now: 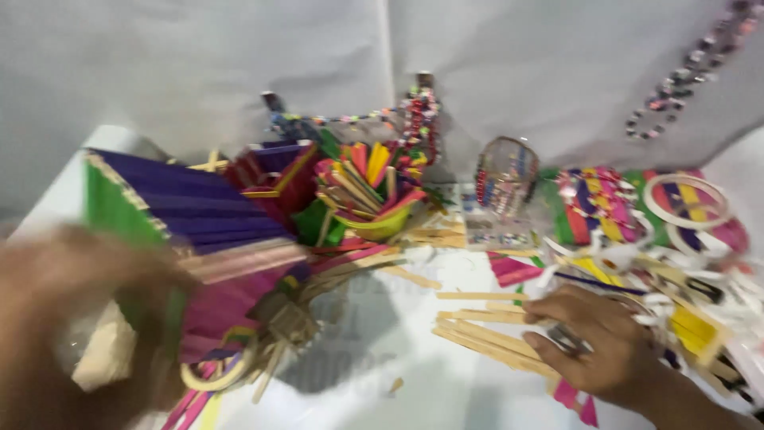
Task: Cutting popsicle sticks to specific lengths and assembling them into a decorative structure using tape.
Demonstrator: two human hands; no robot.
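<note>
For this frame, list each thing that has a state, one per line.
Left hand: blurred, against the purple and green stick-built panel; grip unclear.
Right hand: palm down, fingers on loose plain wooden craft sticks.
Yellow-green bowl: full of coloured sticks.
White bangle ring: lying flat.

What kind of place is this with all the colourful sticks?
Probably a craft table: plain wooden craft sticks under the right hand, a painted stick house by the blurred left hand, and bead strings.
</note>
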